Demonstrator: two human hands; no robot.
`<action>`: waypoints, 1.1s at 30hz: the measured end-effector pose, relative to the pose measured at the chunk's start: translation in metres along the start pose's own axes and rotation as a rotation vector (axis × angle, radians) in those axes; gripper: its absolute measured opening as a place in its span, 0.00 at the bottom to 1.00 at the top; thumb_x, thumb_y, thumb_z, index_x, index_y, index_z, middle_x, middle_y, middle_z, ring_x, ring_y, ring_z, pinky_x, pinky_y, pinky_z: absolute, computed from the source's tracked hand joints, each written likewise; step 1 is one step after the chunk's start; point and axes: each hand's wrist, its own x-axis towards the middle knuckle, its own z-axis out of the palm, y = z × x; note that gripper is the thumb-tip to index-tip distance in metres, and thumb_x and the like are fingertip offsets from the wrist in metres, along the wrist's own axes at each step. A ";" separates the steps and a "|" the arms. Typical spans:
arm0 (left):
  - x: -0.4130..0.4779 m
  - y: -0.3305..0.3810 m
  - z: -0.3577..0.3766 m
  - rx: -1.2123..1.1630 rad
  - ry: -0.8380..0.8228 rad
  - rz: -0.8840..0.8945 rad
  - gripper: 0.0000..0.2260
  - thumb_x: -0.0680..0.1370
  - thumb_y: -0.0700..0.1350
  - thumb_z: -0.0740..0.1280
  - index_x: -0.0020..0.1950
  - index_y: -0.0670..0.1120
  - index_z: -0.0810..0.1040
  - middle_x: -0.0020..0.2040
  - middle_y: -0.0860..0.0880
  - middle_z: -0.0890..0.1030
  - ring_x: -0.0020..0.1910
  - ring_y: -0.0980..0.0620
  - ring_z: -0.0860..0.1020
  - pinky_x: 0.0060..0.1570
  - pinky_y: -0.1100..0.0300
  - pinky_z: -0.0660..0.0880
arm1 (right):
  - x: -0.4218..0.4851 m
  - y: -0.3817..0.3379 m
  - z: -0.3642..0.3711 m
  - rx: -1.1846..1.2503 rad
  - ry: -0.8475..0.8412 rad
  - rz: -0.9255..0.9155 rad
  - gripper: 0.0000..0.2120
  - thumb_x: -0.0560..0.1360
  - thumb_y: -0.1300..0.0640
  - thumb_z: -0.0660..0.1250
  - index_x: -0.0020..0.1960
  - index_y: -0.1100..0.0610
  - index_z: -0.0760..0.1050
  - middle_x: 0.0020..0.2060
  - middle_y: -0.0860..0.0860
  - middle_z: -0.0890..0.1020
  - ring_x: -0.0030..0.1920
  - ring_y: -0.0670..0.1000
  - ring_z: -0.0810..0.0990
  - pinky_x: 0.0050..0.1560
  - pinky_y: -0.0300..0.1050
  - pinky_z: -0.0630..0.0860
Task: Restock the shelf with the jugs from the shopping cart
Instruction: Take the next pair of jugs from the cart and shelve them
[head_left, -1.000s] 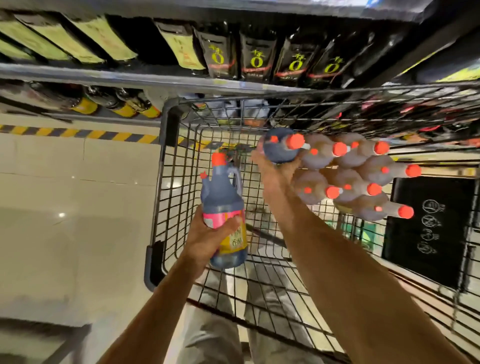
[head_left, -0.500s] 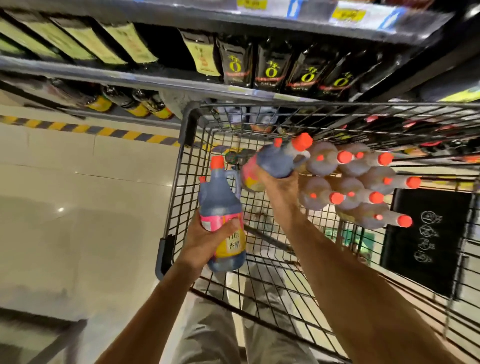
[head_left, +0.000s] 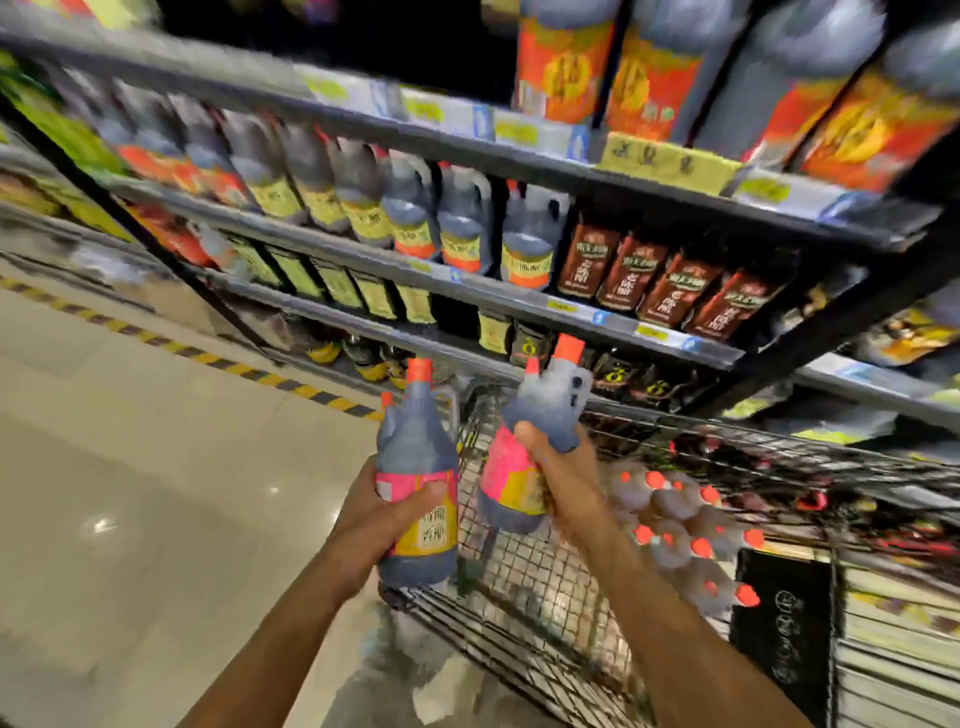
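Above the left edge of the shopping cart (head_left: 519, 582), the left hand (head_left: 387, 514) gripped the left jug (head_left: 415, 467) upright, fingers wrapped around its pink and yellow label. Just beside it, the right hand (head_left: 561, 483) clutched the right jug (head_left: 530, 457) by its body, slightly tilted, orange cap up. Half a second earlier that right jug lay sideways, barely lifted off the stacked jugs (head_left: 680, 525) at the cart's right side; now it was nearly upright and clear of them. The view had swung up from the cart to the shelving, and motion blurred it badly. A row of matching jugs (head_left: 462, 228) stood along the front edge of the middle shelf (head_left: 374, 262). By this showing, picking was finished for this pair and the carry to that shelf was starting. Several jugs remained in the cart.
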 end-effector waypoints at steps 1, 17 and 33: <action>-0.001 0.012 -0.008 -0.010 -0.005 0.024 0.47 0.50 0.64 0.83 0.64 0.47 0.76 0.53 0.42 0.86 0.48 0.41 0.85 0.43 0.48 0.82 | -0.001 -0.013 0.011 0.019 -0.008 -0.024 0.34 0.64 0.43 0.80 0.66 0.53 0.78 0.61 0.58 0.84 0.60 0.59 0.84 0.60 0.60 0.80; 0.017 0.152 -0.233 -0.140 -0.140 0.284 0.42 0.56 0.57 0.83 0.66 0.48 0.74 0.53 0.42 0.86 0.49 0.39 0.85 0.44 0.47 0.82 | -0.037 -0.116 0.259 -0.103 -0.133 -0.237 0.31 0.72 0.43 0.73 0.72 0.50 0.70 0.61 0.49 0.85 0.57 0.51 0.86 0.56 0.52 0.83; 0.126 0.276 -0.275 -0.147 -0.241 0.416 0.33 0.64 0.51 0.78 0.67 0.48 0.74 0.55 0.42 0.85 0.52 0.40 0.84 0.47 0.47 0.81 | 0.049 -0.206 0.353 -0.144 -0.044 -0.385 0.27 0.67 0.44 0.75 0.64 0.46 0.73 0.55 0.48 0.86 0.51 0.49 0.87 0.53 0.53 0.84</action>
